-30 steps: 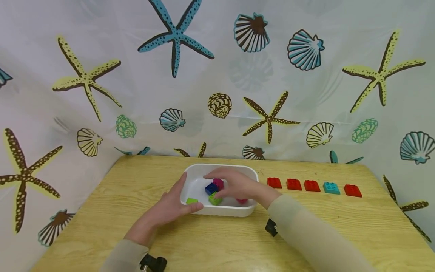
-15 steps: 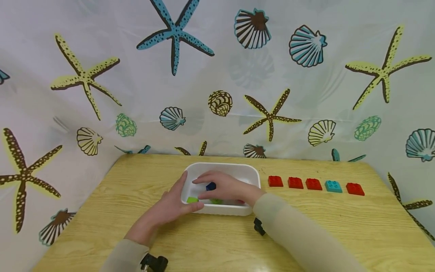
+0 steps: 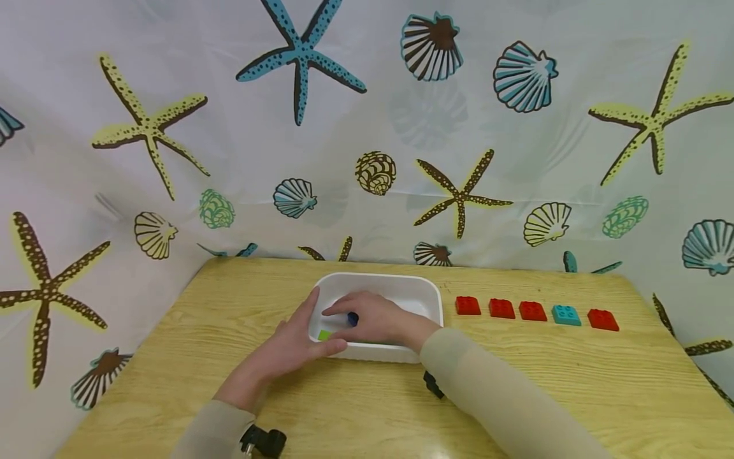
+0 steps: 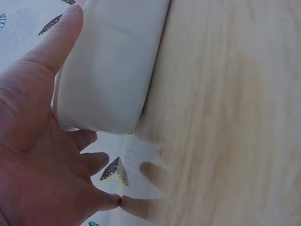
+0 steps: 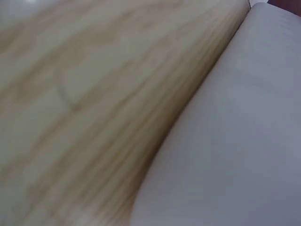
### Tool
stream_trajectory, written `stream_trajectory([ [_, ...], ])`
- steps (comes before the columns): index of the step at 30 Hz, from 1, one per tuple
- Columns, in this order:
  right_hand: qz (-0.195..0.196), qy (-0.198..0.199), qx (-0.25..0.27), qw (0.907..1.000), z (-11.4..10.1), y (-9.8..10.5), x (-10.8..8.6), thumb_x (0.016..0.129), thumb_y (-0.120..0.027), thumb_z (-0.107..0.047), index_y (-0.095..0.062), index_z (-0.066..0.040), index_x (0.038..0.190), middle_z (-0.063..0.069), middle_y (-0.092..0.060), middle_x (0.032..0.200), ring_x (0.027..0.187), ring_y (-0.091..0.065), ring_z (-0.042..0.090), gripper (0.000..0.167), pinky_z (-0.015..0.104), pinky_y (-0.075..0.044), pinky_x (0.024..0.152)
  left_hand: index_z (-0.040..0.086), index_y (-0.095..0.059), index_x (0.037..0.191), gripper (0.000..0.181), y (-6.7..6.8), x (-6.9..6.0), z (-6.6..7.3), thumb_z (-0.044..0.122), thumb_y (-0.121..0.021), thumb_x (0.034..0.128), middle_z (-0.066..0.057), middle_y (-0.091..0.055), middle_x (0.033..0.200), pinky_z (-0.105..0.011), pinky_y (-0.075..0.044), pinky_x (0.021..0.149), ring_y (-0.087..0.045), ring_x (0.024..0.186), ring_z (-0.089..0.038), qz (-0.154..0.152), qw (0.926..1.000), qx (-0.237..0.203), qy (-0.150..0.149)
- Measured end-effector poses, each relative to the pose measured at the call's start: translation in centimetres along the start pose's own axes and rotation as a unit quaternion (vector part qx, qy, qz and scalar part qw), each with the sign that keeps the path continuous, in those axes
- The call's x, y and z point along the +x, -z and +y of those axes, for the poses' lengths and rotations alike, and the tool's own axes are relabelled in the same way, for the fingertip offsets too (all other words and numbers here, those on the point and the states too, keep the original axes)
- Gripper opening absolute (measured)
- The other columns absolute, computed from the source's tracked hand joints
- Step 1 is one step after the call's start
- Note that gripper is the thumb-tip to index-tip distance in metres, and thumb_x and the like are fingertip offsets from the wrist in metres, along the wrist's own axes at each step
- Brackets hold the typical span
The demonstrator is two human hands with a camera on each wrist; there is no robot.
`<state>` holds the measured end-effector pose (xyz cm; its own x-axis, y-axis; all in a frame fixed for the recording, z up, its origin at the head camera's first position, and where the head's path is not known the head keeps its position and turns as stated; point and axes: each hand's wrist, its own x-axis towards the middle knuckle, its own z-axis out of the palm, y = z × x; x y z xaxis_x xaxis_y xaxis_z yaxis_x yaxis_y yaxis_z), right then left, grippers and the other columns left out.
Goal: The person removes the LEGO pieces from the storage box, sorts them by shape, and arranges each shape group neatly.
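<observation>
A white plastic bin [image 3: 401,352] stands on the wooden table. My left hand [image 3: 292,344] holds its left front corner, the thumb over the front rim and the forefinger along the left end; the left wrist view shows the thumb [image 4: 54,40] on the rim. My right hand [image 3: 373,317] is down inside the bin, thumb and forefinger spread apart. Between them a dark blue toy building brick [image 3: 352,319] is partly visible. A lime green piece [image 3: 324,335] lies in the bin's left front corner. The right hand hides the rest of the contents.
Right of the bin, several red bricks [image 3: 533,311] and one light blue brick [image 3: 566,314] lie in a row on the table [image 3: 487,382]. A patterned curtain hangs behind. The right wrist view shows only tabletop and the bin's outer wall [image 5: 225,132].
My right hand has moved left and lower into the bin, covering the pink and green bricks that showed before. The left hand stays on the bin's corner.
</observation>
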<state>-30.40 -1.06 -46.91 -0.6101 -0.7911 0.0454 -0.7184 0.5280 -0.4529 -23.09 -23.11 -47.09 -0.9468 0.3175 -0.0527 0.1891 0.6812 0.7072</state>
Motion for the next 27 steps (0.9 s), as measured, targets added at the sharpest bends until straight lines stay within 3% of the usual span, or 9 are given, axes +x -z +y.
stream_trajectory([
  [9,0.023,-0.015,0.022,0.9994,0.21,0.03,0.07,0.103,-0.080,-0.044,-0.076,-0.020,0.145,0.000,-0.070,0.148,0.143,-0.059,0.018,0.049,0.035,-0.041,0.124,0.004,0.002,0.176,0.127,0.18,0.17,0.17,0.060,-0.080,0.0972,-0.026,-0.014,0.181,-0.085,0.001,0.122,-0.022,0.164,-0.050,0.003,1.0000,0.000,0.001],
  [18,0.043,-0.058,0.049,0.9962,0.20,0.24,-0.22,0.104,-0.079,-0.037,-0.078,-0.016,0.141,0.002,-0.071,0.146,0.142,-0.060,0.020,0.043,0.036,-0.044,0.122,0.001,0.000,0.176,0.121,0.01,0.07,0.18,0.048,-0.082,0.0995,-0.026,-0.018,0.180,-0.090,-0.006,0.118,-0.028,0.162,-0.049,0.014,0.9994,-0.003,-0.030],
  [27,0.073,-0.052,0.062,0.9941,0.61,0.11,-0.31,0.105,-0.079,-0.030,-0.075,-0.013,0.145,0.000,-0.074,0.143,0.135,-0.065,0.015,0.044,0.036,-0.050,0.117,0.000,0.001,0.175,0.125,0.10,-0.10,0.20,0.055,-0.081,0.0983,-0.026,-0.017,0.180,-0.088,-0.006,0.120,-0.027,0.162,-0.049,0.010,0.9998,0.007,-0.017],
])
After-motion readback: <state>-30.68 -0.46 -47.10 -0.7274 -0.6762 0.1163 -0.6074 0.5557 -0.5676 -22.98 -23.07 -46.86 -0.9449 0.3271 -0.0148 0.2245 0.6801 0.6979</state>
